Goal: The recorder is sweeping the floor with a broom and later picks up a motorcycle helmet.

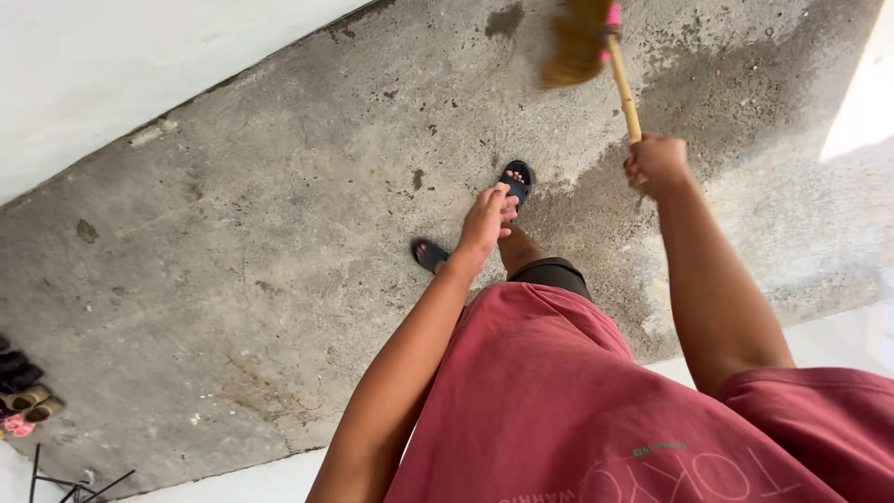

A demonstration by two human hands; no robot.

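My right hand (657, 164) is closed around the wooden handle of a broom (622, 86). Its straw-coloured bristle head (574, 45) is blurred above the concrete floor (279, 233), with a pink band where the head joins the stick. My left hand (487, 220) hangs loose in front of me with fingers relaxed and slightly apart, holding nothing. Below it are my two feet in dark slides (518, 177), and my red shirt fills the lower right.
A white wall (112, 65) runs along the top left edge of the floor. Several pairs of small shoes (26, 401) lie at the far left. Thin black metal legs (65, 480) show at the bottom left. Bright sunlight falls at the right.
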